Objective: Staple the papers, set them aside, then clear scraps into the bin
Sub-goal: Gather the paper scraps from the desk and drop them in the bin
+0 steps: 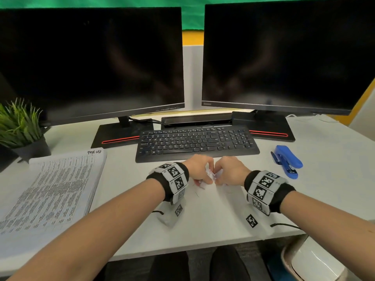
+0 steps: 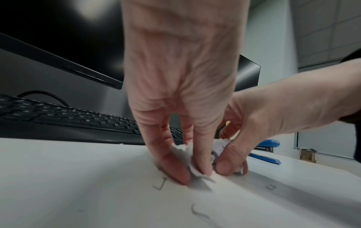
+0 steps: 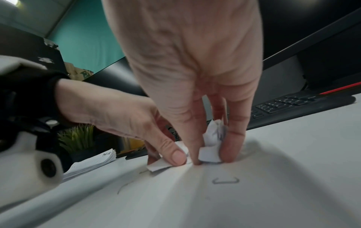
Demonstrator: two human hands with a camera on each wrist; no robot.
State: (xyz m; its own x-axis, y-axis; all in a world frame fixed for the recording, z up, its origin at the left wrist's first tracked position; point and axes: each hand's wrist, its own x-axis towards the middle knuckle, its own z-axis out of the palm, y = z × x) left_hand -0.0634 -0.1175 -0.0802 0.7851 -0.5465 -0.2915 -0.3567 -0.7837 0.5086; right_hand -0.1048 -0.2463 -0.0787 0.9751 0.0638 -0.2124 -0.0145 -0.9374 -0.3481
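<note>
At the left of the head view your stapled papers [image 1: 52,187] lie flat on the desk [image 1: 324,179]. At centre, just below the keyboard [image 1: 196,142], your left hand [image 1: 197,168] pinches crumpled paper scraps [image 1: 212,175] with curled fingertips; your right hand [image 1: 231,169] pinches them too. Bent staples [image 2: 160,184] lie loose nearby. The blue stapler [image 1: 287,160] rests at right; a white bin [image 1: 312,262] sits lower right.
</note>
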